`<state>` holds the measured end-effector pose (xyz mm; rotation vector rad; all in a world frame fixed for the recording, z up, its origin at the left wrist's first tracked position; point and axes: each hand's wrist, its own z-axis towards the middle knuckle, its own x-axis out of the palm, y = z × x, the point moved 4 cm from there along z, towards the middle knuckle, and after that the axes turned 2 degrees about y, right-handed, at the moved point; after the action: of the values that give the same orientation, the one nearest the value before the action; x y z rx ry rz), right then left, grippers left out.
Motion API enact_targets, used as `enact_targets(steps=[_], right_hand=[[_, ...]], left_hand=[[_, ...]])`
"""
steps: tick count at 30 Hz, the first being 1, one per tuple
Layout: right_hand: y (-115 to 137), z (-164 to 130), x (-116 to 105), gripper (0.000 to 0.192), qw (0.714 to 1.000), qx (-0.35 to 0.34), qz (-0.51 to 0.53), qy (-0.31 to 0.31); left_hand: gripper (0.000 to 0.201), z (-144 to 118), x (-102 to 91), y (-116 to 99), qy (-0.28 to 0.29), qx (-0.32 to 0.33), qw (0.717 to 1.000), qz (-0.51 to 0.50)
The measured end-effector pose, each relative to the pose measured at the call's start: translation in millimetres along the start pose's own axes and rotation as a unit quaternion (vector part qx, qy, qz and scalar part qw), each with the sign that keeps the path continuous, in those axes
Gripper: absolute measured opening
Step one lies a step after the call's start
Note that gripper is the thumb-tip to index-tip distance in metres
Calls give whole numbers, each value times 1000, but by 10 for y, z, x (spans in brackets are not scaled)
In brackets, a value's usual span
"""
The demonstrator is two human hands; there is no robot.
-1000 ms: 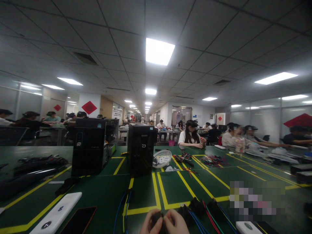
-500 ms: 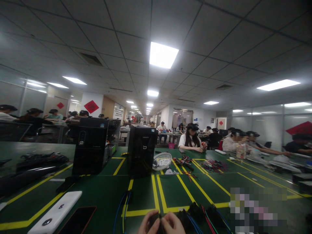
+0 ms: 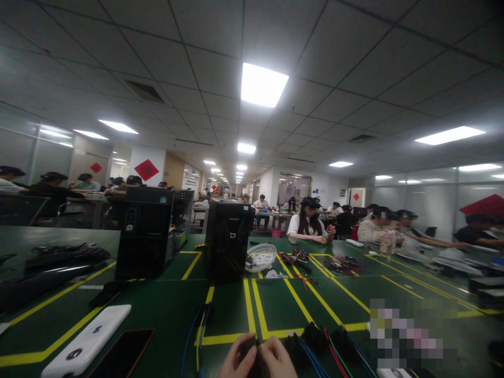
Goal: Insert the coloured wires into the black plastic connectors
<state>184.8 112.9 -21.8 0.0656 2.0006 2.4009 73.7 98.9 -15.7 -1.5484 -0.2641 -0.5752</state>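
At the bottom centre, my left hand point(image 3: 238, 358) and my right hand point(image 3: 276, 359) are close together, fingers bent and closed around a small dark piece point(image 3: 256, 359). Its kind is hard to make out, since the fingers cover most of it. Left of my hands lies a bundle of blue and yellow wires point(image 3: 202, 325) with black parts on it. Just right of my right hand are black bundles point(image 3: 314, 336), with blue wires point(image 3: 313, 362) and red and green wires point(image 3: 334, 357) running toward me.
Two black computer towers point(image 3: 144, 236) point(image 3: 228, 241) stand on the green table with yellow tape lines. A white basket point(image 3: 260, 256) and loose wires point(image 3: 342, 265) lie farther back. A phone point(image 3: 122, 354) and a white device point(image 3: 88, 338) are at left. A person point(image 3: 309, 223) sits opposite.
The view has shifted slightly. My hands stay together on the dark piece and sit a little higher in the picture. The person opposite now shows something reddish in a hand.
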Motion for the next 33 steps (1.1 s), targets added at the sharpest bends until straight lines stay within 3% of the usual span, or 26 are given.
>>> enact_targets(steps=[7,14,18,21,24,29,33], right_hand=[[270,-97,57,42,991,67,108,51],[206,-85,87,43,994,48,86,45],[310,-69,-78,36,997,19,72,9],[428,-57,-266,30,1000,-11,9,-24],[427,-48,-348,24,992,-24,-124,-19],[293,-54,-353,12,919,-72,-384,-57],[233,-60,-383,10,884,-66,-461,-44]], left_hand=[[52,2,21,15,19,-12,999,-32],[54,12,-19,41,5,-26,998,-51],[53,28,-47,57,-8,-41,998,-49],[55,39,-64,82,-26,-75,996,-49],[60,37,-28,109,3,-99,993,-64],[64,-18,4,107,17,-133,985,-104],[61,-40,-2,59,-3,-136,983,-126]])
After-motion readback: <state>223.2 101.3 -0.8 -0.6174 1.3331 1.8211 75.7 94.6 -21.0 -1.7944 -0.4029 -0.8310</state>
